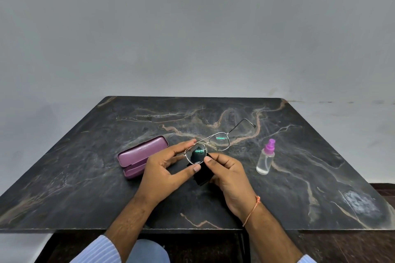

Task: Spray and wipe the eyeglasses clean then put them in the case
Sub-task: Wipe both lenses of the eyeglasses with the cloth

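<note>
— What do the hands have hold of?

— The left hand (164,168) pinches the eyeglasses (210,145) by the rim of the nearer lens, forefinger on the far edge and thumb on the near edge. The right hand (229,175) grips a black cloth (203,174), its thumb pressing the cloth against the right edge of that same lens.

— So the glasses are off the table?

— They are held above the table (85,177), near its middle. The frame is thin metal; the second lens sticks out to the far right of the hands, and one temple arm reaches on beyond it. Both lenses show a green glint.

— And the cloth?

— It hangs under the held lens and down between the two hands — dark through the glass.

— Where is the case?

— The purple case (141,156) lies just left of the left hand, lid open a little, partly hidden by that hand's wrist side.

— The spray?

— A small clear spray bottle (266,159) with a pink-purple nozzle stands upright to the right of the right hand, apart from it. An orange thread (253,209) circles the right wrist, and striped sleeves (100,250) show at the near edge.
</note>
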The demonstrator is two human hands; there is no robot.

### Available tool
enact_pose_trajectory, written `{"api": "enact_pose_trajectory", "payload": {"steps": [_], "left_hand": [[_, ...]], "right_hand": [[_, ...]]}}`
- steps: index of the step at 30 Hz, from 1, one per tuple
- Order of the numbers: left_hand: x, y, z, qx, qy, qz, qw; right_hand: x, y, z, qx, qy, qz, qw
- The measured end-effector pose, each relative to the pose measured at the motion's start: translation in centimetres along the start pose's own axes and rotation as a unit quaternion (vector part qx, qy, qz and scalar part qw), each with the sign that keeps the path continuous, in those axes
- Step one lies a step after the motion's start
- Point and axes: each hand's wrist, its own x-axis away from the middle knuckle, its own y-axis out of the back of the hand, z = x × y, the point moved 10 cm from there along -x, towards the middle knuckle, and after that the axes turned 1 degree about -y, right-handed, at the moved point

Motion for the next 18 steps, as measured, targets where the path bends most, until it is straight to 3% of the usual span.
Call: {"api": "enact_pose_trajectory", "payload": {"steps": [18], "left_hand": [[0.0, 0.3, 0.6, -0.016, 0.017, -0.009, 1.0]], "right_hand": [[0.2, -1.9, -0.3, -0.034, -0.04, 0.118, 0.992]]}}
